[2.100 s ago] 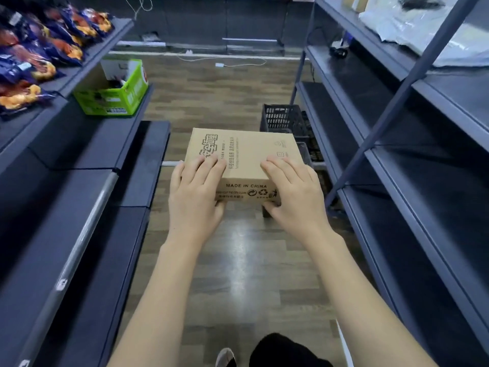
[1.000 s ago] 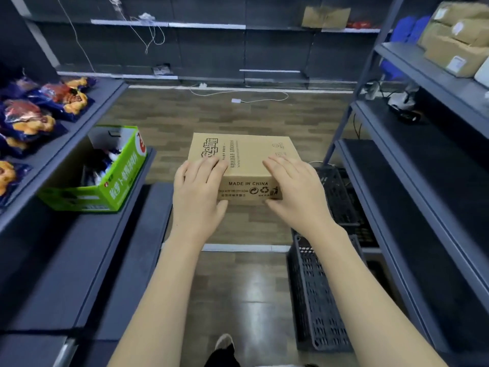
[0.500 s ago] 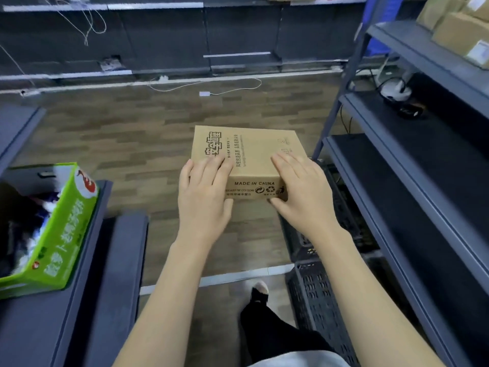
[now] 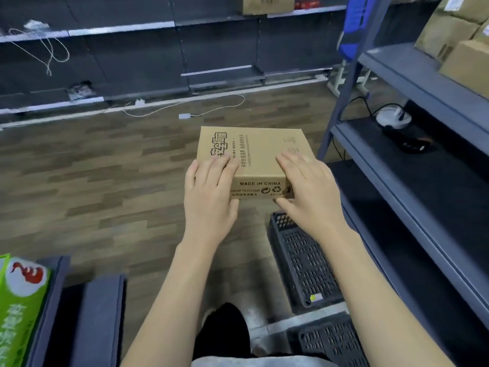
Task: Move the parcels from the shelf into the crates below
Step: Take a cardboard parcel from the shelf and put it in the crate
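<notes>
I carry a flat brown cardboard parcel (image 4: pixel 254 152) printed "MADE IN CHINA" out in front of me above the floor. My left hand (image 4: pixel 211 197) grips its near left corner, fingers on top and thumb underneath. My right hand (image 4: pixel 309 192) grips the near right corner the same way. A dark slatted crate (image 4: pixel 304 260) stands on the floor just below and right of the parcel, beside the right shelf. A second crate (image 4: pixel 333 343) is nearer to me. More brown parcels (image 4: pixel 460 56) sit on the upper right shelf (image 4: pixel 412 75).
A green carton (image 4: pixel 18 308) sits on the low grey shelf (image 4: pixel 92 313) at my left. A white cable (image 4: pixel 185 109) and plug lie on the wood floor ahead. A dark shelf wall runs across the back. My leg (image 4: pixel 225 329) is below.
I have walked forward down the aisle and turned right with the parcel still held in both hands. The crates now lie directly below my right arm, and the snack shelf has dropped out of view.
</notes>
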The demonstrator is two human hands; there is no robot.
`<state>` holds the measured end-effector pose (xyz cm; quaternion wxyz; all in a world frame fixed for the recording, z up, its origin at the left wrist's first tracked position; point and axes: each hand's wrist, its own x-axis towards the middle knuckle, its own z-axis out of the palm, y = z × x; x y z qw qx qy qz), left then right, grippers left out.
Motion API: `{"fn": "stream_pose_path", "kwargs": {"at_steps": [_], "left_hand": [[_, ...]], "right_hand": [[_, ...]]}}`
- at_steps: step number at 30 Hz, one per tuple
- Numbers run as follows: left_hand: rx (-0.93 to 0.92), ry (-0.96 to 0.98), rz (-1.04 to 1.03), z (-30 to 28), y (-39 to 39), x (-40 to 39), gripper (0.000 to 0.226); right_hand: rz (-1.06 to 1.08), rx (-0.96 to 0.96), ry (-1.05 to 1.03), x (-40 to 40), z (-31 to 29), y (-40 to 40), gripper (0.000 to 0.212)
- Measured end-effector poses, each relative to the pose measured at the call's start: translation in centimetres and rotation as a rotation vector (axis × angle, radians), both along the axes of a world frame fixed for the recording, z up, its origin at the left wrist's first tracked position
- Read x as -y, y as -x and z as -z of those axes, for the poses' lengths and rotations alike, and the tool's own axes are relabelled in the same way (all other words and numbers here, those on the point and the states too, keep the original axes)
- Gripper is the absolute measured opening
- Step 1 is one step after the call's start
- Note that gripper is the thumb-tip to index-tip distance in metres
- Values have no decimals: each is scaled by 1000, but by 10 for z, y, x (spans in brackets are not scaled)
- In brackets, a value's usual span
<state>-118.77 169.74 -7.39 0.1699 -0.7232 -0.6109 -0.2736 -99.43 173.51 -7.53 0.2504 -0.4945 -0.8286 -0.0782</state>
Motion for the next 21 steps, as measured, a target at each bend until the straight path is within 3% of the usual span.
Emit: {"fn": "stream_pose_path", "kwargs": {"at_steps": [14,21], "left_hand": [[-7,0,569,-13,-73,-271,78],[28,-56,869,-32,-121,-337,76]], "right_hand": [[574,-13,14,-156,-14,-59,78],[853,-25,-36,-175,-32,-79,78]]}}
